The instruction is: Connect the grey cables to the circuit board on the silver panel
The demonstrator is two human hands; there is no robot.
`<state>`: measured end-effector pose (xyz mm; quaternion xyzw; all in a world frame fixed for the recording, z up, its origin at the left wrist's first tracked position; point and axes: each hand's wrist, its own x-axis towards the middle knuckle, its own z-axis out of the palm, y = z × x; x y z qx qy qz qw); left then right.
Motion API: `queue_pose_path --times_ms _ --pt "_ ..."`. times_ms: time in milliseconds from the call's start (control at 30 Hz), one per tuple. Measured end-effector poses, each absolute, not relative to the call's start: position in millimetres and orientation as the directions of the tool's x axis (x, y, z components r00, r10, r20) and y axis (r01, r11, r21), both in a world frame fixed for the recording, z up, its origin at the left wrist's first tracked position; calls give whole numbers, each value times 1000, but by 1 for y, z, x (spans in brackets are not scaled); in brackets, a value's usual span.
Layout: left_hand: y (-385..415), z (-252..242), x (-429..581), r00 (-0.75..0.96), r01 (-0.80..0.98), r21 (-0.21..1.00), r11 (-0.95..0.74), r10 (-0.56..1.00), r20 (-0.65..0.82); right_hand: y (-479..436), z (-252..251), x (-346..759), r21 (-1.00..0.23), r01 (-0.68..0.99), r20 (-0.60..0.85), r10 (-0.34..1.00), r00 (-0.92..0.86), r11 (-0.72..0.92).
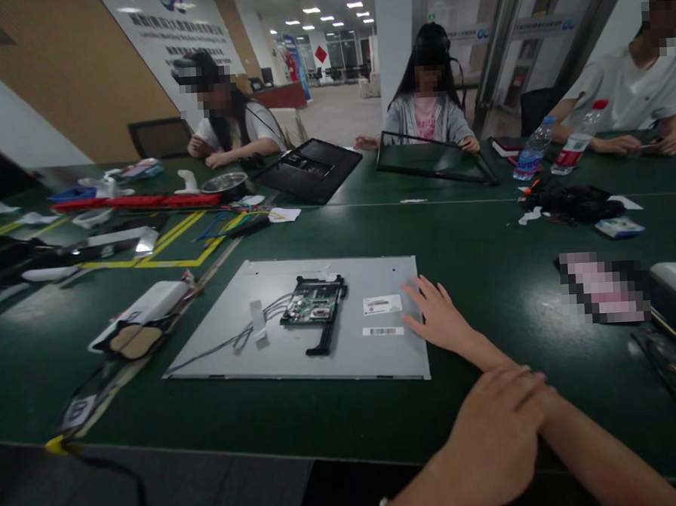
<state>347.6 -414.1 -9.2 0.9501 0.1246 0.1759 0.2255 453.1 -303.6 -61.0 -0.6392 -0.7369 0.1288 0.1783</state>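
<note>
The right hand (pixel 440 315) lies flat, fingers spread, fingertips on the right edge of the flat grey metal panel (pixel 298 353); its green circuit board (pixel 312 301) sits left of them. The left hand (pixel 495 433), loosely curled and holding nothing, covers the right forearm, thumb hidden.

Your 2 hands are bare, no gloves, no rings showing. Your right hand (pixel 439 317) and forearm carry no sleeve. Near your left hand (pixel 495 441), there's 1 small metallic band at the wrist.
</note>
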Motion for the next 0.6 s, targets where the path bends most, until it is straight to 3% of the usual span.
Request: queue_pose_path --times_ms 100,233,400,600 --pt "-375 -4 315 784 464 394 -793 575 234 -304 -61 449 -370 912 63 984 -167 179" --pt "-314 -10 263 506 837 97 -538 830 234 -305 -60 446 -354 916 80 982 -172 189" --pt "-271 -21 213 415 907 -176 -382 881 227 -305 -55 445 -361 914 75 983 -169 185" --pt "-259 -28 192 414 903 -207 -376 890 189 -305 -53 442 -366 910 93 981 -172 194"
